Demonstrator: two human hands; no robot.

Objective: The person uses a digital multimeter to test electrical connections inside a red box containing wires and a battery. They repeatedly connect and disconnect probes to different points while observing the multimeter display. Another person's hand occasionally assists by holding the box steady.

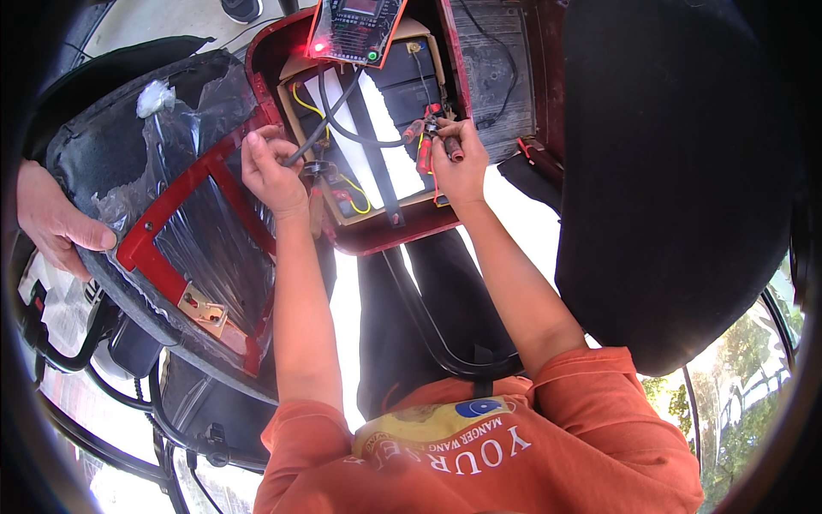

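In front of me an open dark red compartment (364, 247) holds several dark batteries (407, 97) in a cardboard surround. A tester (355, 30) with a small screen and lit red and green lamps lies over its far edge. Two thick black cables (360, 135) run from it. At the left side, my left hand (276, 176) is closed around one cable, close to a metal clamp (318, 168). My right hand (461, 163) grips a clamp with reddish handles (454, 149) at the right side, among red-covered terminals (425, 154). The clamp's jaws are partly hidden by my fingers.
A tilted-up seat base (158, 224) with a red frame and clear plastic stands left, steadied by another person's hand (58, 221). A black padded seat (676, 188) fills the right. Thin yellow wires (306, 101) cross the batteries. A shoe (242, 8) shows beyond.
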